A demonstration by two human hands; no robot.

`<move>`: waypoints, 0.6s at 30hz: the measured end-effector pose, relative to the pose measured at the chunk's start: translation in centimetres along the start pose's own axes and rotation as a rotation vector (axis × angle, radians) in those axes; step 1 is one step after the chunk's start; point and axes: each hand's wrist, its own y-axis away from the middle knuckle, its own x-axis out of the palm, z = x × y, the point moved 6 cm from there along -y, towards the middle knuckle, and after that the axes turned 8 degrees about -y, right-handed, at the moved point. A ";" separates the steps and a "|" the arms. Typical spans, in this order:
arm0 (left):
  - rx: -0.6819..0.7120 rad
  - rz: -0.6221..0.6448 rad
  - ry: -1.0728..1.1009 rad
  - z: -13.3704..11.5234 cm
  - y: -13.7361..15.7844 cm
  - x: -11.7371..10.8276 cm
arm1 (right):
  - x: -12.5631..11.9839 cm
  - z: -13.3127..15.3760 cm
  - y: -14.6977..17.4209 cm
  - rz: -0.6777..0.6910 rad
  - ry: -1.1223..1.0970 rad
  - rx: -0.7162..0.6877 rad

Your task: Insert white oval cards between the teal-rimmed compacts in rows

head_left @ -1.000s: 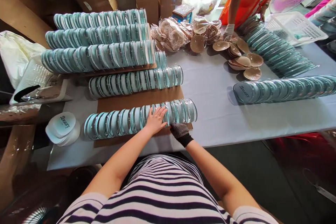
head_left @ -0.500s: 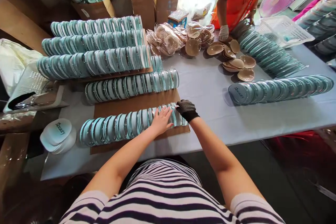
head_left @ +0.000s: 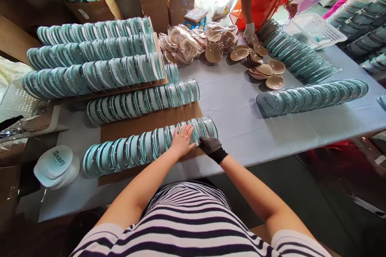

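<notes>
Left hand spread over one disc row; right hand curled, hold unclear; leftward, one stack read "beauty"!

the row of round discs is a long, level, tube-like line; its many thin discs stand on edge, packed face to face, pale teal and whitish bands alternating with darker, glassy ones; bright glints run along the curved upper side; the right end looks clear and shiny; the row lies along the near edge of the table, mostly on a flat brown cardboard sheet, its left end reaching past the sheet.
</notes>
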 end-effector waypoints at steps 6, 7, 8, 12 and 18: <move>-0.004 0.031 -0.013 -0.2 0.3 0.1 | 8.1 -2.2 0.9 -0.066 -0.141 0.087; -0.006 0.035 -0.016 -0.2 0.4 0.1 | 8.6 -2.2 0.9 -0.072 -0.151 0.085; -0.009 0.039 -0.016 -0.1 0.5 0.1 | 8.7 -2.2 0.9 -0.072 -0.163 0.077; -0.009 0.053 0.002 0.0 0.3 -0.3 | 5.1 -2.9 1.4 -0.124 -0.187 0.015; 0.096 0.022 -0.004 -2.6 -2.9 -0.9 | -7.4 -4.5 -5.0 -0.125 0.085 0.138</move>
